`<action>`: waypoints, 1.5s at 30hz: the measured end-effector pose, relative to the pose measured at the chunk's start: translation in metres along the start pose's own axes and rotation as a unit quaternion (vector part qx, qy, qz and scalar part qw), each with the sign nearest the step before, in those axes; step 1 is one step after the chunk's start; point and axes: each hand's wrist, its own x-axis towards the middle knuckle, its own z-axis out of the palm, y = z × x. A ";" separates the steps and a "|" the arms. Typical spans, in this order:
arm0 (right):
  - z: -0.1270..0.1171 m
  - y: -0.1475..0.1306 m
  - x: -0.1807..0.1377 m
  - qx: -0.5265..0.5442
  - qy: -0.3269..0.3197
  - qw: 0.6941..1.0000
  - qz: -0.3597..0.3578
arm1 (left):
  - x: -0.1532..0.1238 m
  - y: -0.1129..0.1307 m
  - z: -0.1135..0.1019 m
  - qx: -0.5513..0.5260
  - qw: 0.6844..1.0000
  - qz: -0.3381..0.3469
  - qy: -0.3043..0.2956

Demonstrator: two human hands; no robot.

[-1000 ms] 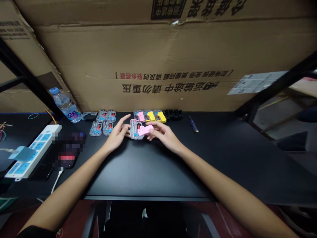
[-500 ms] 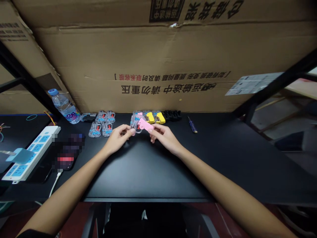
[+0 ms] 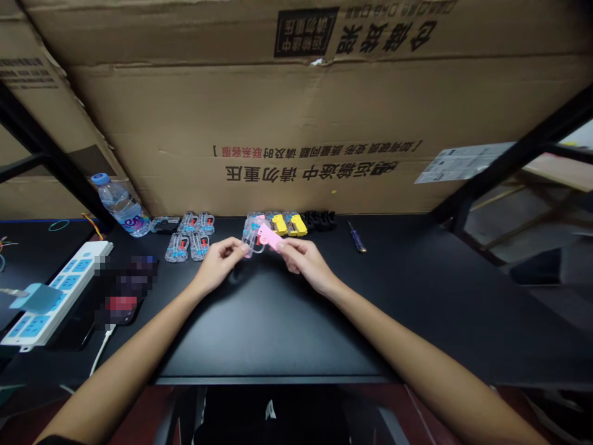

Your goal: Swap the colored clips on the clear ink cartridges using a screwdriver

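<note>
My left hand (image 3: 223,261) pinches the edge of a small clear plastic case (image 3: 251,233) with blue and red parts inside and a trigger-like loop. A flat pink plastic piece (image 3: 269,237) is gripped by my right hand (image 3: 306,259), thumb on top. The pink piece meets or overlaps the right side of the clear case; whether they are joined I cannot tell. Both are held above the black table (image 3: 278,334). Just behind them lie yellow-and-clear pieces (image 3: 296,225), partly hidden, and a row of black plastic parts (image 3: 320,220).
Several clear pieces with red parts (image 3: 189,237) lie at left. Beyond them are a water bottle (image 3: 121,204), a phone (image 3: 132,290) on a cable, and a white power strip (image 3: 60,293). A screwdriver (image 3: 356,237) lies at right. A cardboard sheet (image 3: 278,105) stands behind.
The view has tilted slightly upward. The clear case has turned a little in my left hand, showing more of its loop, while the pink piece stays against it in my right hand.
</note>
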 end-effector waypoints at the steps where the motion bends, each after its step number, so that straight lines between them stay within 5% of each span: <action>1: 0.001 0.000 0.000 -0.014 -0.028 0.999 0.007 | -0.001 0.000 0.002 -0.003 0.999 -0.011 -0.036; 3: 0.001 0.001 -0.001 -0.029 -0.053 0.998 0.015 | -0.001 0.001 0.004 -0.011 0.997 -0.021 -0.068; 8: -0.002 0.004 0.001 0.024 0.051 0.998 -0.008 | 0.001 0.003 -0.002 -0.018 0.999 0.001 0.051; 13: -0.002 0.002 -0.001 -0.063 -0.091 0.994 0.025 | 0.001 0.002 -0.001 0.008 0.998 -0.011 -0.059; 19: -0.004 -0.002 0.000 -0.024 0.001 1.000 0.009 | 0.001 0.002 -0.003 0.008 0.999 0.013 0.052; 24: -0.003 0.000 -0.001 -0.063 -0.098 0.993 0.013 | 0.000 0.003 0.001 0.020 0.997 0.000 -0.076; 29: -0.006 0.003 0.002 -0.013 0.029 0.999 -0.035 | 0.002 0.001 -0.006 -0.003 0.998 0.017 0.066; 34: 0.004 0.003 -0.001 -0.062 -0.074 0.995 -0.027 | -0.003 -0.008 0.004 0.046 0.996 -0.002 -0.076; 37: 0.005 0.005 -0.002 -0.095 -0.096 0.991 -0.026 | -0.005 -0.003 0.011 0.052 0.996 -0.004 -0.071; 40: 0.004 0.008 -0.001 -0.125 -0.052 0.990 -0.045 | -0.003 0.002 0.006 0.073 0.996 -0.012 -0.045; 45: 0.007 0.017 -0.001 -0.181 -0.064 0.976 -0.103 | -0.003 0.001 -0.008 0.197 0.975 -0.045 -0.095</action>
